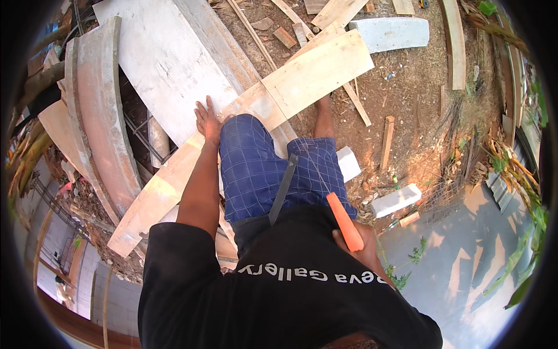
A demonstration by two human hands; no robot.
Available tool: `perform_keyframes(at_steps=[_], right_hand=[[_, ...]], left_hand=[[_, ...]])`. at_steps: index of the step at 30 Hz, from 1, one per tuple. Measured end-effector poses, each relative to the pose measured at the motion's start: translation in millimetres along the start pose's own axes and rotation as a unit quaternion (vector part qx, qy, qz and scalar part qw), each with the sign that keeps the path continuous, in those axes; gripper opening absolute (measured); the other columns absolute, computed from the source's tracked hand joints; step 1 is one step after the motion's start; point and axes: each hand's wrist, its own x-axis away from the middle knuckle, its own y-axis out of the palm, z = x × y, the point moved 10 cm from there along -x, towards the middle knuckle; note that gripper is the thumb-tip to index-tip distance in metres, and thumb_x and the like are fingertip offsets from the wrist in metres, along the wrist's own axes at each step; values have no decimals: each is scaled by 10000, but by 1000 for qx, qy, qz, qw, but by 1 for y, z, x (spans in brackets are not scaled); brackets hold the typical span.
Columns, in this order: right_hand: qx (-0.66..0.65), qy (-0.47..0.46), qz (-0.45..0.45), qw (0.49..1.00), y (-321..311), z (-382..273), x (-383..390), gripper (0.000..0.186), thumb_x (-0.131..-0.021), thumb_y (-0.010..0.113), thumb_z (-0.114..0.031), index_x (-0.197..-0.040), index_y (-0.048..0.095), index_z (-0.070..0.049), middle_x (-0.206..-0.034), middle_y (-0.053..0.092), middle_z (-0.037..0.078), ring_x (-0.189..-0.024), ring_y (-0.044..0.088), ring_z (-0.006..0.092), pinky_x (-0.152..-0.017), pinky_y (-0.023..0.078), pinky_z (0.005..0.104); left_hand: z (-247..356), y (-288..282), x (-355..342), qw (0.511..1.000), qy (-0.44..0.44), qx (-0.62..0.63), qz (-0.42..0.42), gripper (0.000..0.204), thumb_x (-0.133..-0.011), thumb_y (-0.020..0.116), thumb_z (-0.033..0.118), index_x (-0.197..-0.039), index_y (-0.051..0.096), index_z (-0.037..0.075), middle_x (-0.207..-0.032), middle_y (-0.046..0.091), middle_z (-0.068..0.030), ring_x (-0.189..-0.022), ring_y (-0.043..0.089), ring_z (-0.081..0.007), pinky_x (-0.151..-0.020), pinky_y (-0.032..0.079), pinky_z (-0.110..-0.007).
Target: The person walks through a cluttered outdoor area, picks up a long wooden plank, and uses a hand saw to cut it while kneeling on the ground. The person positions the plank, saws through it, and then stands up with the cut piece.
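Over a littered patch of ground (401,99), in the head view, the person leans above a pale plank (311,78) that runs slantwise from the lower left to the upper middle. A thin line crosses this plank beyond the knee; whether it is a mark or a joint cannot be told. The left hand (207,120) lies palm down with its fingers spread wide, reaching onto a broad whitish board (168,64) just beside the plank and the left knee. The right hand (366,244) is wrapped around the handle of an orange-handled tool (345,224), close by the right hip; from the handle's front end a thin, faint strip runs over the blue checked shorts (250,168), its exact shape hard to make out. A dark strap (283,189) hangs from the waist below the black shirt (279,308).

Alongside the whitish board lies a long grey beam (229,46). Weathered boards (102,116) stand at the left. On the right, a pale bluish block (389,34) lies near the plank's far end, with a short wooden stick (387,142) nearer the person. A white block (397,200) rests beside a small wood offcut (409,218), and a leafy plant (415,256) shows against a smooth grey surface (465,256) at the lower right.
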Motion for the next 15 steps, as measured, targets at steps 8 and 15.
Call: perform_keyframes(at_steps=[8, 15], right_hand=[[-33, -114, 79, 990, 58, -33, -214, 319, -888, 714, -271, -913, 630, 35, -697, 611, 205, -585, 576, 296, -602, 477, 402], [-29, -19, 10, 999, -1, -11, -11, 262, -857, 729, -111, -1094, 687, -7, -731, 641, 124, -634, 623, 224, -608, 504, 334]], left_hand=[[2, 3, -5, 999, 31, 20, 6, 1211, -704, 804, 632, -1615, 75, 312, -1672, -34, -191, -1530, -1, -420, -1192, 100, -576], [-4, -1, 1, 1000, 12, 15, 11, 1192, -715, 803, 613, -1614, 79, 316, -1669, -20, -201, -1523, 10, -443, -1184, 117, -598]])
